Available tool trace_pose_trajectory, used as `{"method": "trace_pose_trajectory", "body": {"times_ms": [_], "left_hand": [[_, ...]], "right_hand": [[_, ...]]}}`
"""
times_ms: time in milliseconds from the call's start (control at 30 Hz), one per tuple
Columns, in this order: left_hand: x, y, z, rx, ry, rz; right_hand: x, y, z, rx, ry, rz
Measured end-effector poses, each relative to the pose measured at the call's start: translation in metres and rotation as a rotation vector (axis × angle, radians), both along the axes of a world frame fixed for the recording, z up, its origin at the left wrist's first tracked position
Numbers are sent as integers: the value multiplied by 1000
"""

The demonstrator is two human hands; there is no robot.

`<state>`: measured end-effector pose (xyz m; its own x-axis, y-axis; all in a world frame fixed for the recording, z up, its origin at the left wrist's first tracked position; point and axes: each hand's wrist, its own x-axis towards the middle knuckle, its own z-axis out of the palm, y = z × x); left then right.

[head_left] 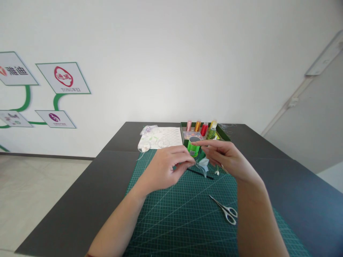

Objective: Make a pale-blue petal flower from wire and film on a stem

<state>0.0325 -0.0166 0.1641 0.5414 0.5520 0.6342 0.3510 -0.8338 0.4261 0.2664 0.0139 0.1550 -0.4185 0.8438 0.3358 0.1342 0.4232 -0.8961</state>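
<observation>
A pale blue-white flower [203, 165] with pointed petals hangs at the fingertips of my left hand [171, 166]. Its thin stem end is pinched between that thumb and fingers. Just to the right, my right hand [223, 153] is raised with its index finger stretched out toward the left, above the flower. The other fingers are partly bent and apart, and I see nothing held in them. Behind the hands stands a bright green cylinder [193, 150] with a dark top. A thin black stick [207, 176] lies on the mat beneath the flower.
Small silver scissors [226, 210] lie on the green cutting mat [171, 221]. At the back, a dark green tray [225, 134] holds several coloured bottles. White sheets [171, 135], a plastic bag [149, 129] and a small white flower [217, 172] lie around.
</observation>
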Motion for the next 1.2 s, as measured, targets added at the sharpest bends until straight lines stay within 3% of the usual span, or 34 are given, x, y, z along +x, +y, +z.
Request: {"method": "trace_pose_trajectory", "body": {"times_ms": [400, 533, 700, 933, 1200], "left_hand": [[-2, 4, 1, 69, -216, 153], [-4, 10, 0, 26, -310, 205], [-5, 16, -1, -174, -417, 152], [1, 22, -8, -634, -671, -60], [5, 32, -15, -879, -918, -205]], "right_hand": [[-11, 3, -2, -67, -159, 141], [-15, -1, 1, -105, -160, 162], [-13, -5, 3, -132, -180, 226], [-6, -3, 4, -150, -101, 252], [-4, 2, -5, -180, 58, 339]]}}
